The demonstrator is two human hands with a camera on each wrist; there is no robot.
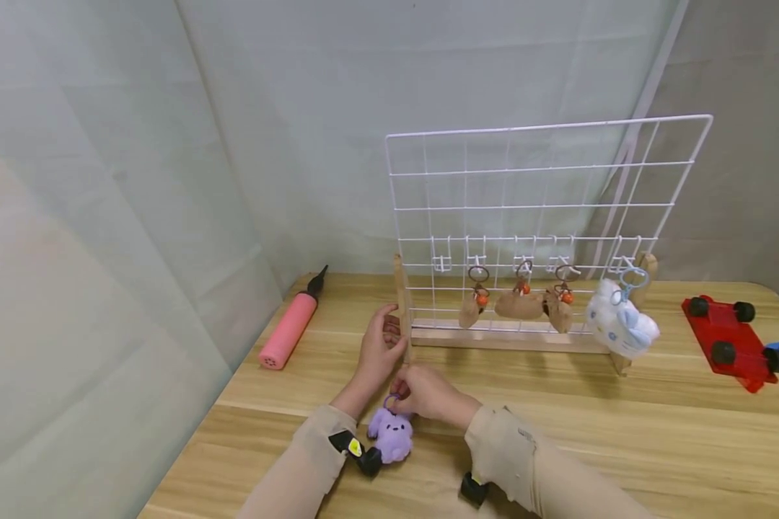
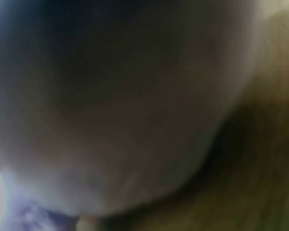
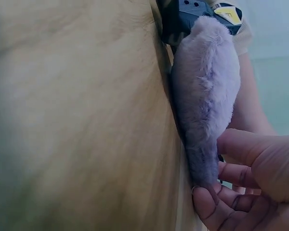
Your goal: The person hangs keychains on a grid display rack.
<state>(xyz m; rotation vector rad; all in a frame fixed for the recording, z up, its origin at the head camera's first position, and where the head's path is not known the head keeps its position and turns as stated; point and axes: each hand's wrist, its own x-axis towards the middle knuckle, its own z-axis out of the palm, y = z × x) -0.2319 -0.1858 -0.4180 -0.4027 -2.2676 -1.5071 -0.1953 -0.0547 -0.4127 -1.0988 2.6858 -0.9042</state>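
Note:
A purple plush keychain (image 1: 391,435) with a small face lies on the table between the forearms. My right hand (image 1: 428,393) pinches it at the top, beside its purple ring (image 1: 392,402). From the side, the right wrist view shows the fluffy plush (image 3: 207,82) along the tabletop, with fingertips (image 3: 204,202) at its narrow end. My left hand (image 1: 378,346) grips the wooden upright (image 1: 401,295) at the left end of a white wire grid rack (image 1: 526,207). The left wrist view is mostly dark and blurred.
Hooks on the grid carry several brown plush keychains (image 1: 518,305) and a white-and-blue plush keychain (image 1: 617,321) at the right; the leftmost hook (image 1: 441,264) is bare. A pink hand pump (image 1: 290,328) lies at left, a red toy car (image 1: 730,335) at right. Fabric walls stand behind.

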